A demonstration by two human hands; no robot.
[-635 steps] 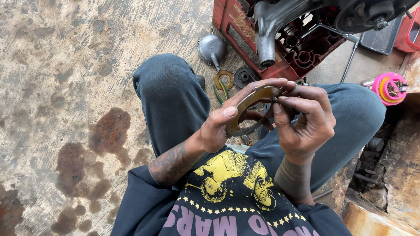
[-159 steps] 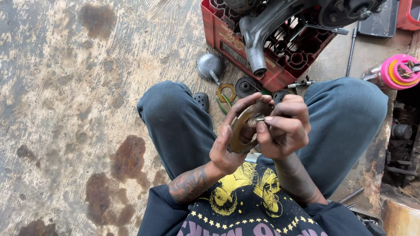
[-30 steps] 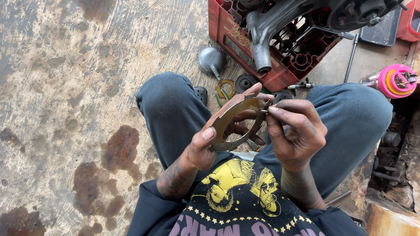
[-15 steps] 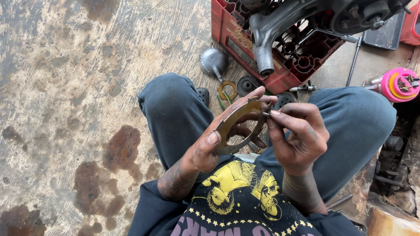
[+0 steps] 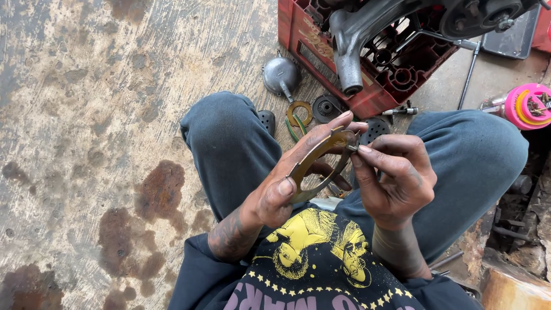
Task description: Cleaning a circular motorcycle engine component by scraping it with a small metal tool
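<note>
Squatting over a stained floor, the person raises both hands between the knees. The left hand curls around a curved brown shoe, thumb on its lower end, fingers along its top. The right hand pinches a small metal piece at the shoe's upper tip. A red crate sits beyond.

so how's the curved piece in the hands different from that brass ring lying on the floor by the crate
The curved piece is an open arc, while the brass ring is a closed loop. The curved piece is held up between the left hand and right hand; the brass ring lies flat on the concrete. The curved piece looks clearly larger. Both are brassy-brown and worn.
</note>
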